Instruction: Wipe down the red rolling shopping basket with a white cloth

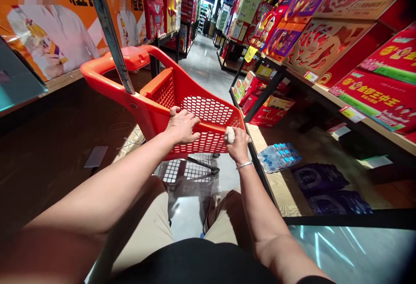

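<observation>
A red plastic shopping cart (201,89) with a perforated basket stands tilted in view before me. My left hand (183,125) lies over its near rim, fingers spread apart. My right hand (238,143) is closed around a small whitish bunched piece, apparently a cloth (230,135), at the right end of the same rim; some fingers are hidden behind it. A worn grey metal pole (108,28) rises at the cart's left side, crossing in front of its handle section. Perforated lower panels and a wheel (214,170) show beneath the basket.
Shelving (316,91) with red and gold gift boxes lines the right. On its bottom board sit shrink-wrapped water bottles (279,158) and dark purple packs (320,177). An orange poster (87,2) and dark lower shelf flank the left. A tiled aisle (203,54) runs ahead.
</observation>
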The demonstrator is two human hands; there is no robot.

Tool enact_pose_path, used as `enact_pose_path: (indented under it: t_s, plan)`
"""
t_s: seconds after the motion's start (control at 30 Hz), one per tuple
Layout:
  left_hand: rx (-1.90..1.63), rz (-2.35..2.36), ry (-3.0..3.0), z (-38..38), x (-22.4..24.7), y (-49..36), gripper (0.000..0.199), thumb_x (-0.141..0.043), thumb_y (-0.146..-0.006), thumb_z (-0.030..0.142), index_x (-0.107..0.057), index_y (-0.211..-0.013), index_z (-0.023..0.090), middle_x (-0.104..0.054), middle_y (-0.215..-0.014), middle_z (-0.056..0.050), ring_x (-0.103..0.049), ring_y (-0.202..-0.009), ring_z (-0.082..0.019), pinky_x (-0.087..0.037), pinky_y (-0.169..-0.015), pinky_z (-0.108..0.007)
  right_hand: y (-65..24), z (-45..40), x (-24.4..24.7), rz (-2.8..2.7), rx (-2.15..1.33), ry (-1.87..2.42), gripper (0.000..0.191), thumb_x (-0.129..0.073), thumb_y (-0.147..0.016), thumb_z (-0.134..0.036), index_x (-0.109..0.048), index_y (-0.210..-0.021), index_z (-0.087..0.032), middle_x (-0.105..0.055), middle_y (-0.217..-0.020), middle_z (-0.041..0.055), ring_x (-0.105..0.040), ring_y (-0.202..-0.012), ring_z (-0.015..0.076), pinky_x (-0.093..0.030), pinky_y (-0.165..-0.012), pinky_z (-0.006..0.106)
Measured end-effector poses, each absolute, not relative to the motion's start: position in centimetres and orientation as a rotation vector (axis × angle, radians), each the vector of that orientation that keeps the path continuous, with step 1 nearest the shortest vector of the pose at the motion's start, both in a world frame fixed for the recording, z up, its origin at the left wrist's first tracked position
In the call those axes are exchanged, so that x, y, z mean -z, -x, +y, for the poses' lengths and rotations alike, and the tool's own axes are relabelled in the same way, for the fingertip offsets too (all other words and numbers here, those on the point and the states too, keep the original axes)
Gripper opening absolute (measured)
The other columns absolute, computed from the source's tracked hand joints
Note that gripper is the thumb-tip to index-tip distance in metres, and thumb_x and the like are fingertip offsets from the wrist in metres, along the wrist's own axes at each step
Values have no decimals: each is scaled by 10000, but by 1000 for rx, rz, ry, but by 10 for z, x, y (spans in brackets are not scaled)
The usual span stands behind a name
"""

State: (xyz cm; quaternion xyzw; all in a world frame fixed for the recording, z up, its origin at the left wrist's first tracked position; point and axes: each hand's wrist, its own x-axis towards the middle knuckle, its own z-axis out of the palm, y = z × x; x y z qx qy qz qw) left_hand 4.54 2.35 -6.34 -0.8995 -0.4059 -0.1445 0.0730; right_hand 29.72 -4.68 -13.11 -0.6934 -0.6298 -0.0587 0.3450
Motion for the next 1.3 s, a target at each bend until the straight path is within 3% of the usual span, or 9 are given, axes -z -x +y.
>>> enact_pose_path:
  t_s: [0.2, 0.5, 0.73, 0.93, 1.1, 1.3]
  plan:
    - [476, -1150, 2726, 27, 66, -46, 402, -603, -848, 492, -701, -1116, 209, -705, -1082, -103, -551, -1104, -326, -279, -1111, -532, -251, -33, 97, -2076, 55, 1532, 538, -582, -805, -67, -604, -1320, -221, -639, -1248, 103, -541, -1157, 268, -402, -1005, 394]
    - [465, -1127, 2732, 35, 69, -49, 365, -612, -845, 452, -688, -1100, 202, -702, -1089, -103, -553, -1107, -319, -241, -1130, -540, -373, -45, 117, -1939, 33, 1682, 272, -669, -849, -224, -695, -1119, -207, -681, -1051, 82, -595, -988, 236, -459, -898, 358]
    - [287, -1280, 2725, 52, 58, -64, 388, -618, -840, 472, -683, -1125, 215, -707, -1136, -101, -547, -1146, -332, -207, -1152, -581, -351, -44, 159, -1525, 271, 1719, 332, -610, -836, -249, -638, -1166, -213, -626, -1178, 109, -537, -1144, 276, -382, -1062, 481]
    - [135, -1209, 2863, 36, 71, -114, 730, -638, -840, 444, -456, -1527, 282, -564, -1435, -125, -452, -1341, -361, -115, -1208, -615, -307, -36, 203, -1294, 375, 1705, 563, -542, -799, -159, -507, -1357, -225, -431, -1401, 160, -351, -1357, 330, -294, -1143, 596]
    - [343, -1258, 2884, 37, 92, -139, 630, -605, -848, 364, -540, -1471, 295, -587, -1372, -98, -459, -1339, -341, 3, -1235, -651, -288, -31, 238, -1283, 295, 1779, 605, -527, -768, -76, -497, -1355, -216, -361, -1412, 175, -262, -1374, 362, -292, -1144, 614]
    - [466, -1301, 2951, 56, 97, -134, 459, -610, -845, 392, -657, -1292, 299, -639, -1269, -68, -471, -1312, -320, 58, -1243, -662, -277, -54, 277, -1575, -31, 1825, 551, -510, -662, 32, -607, -1133, -236, -533, -1149, 106, -491, -1112, 295, -456, -997, 494]
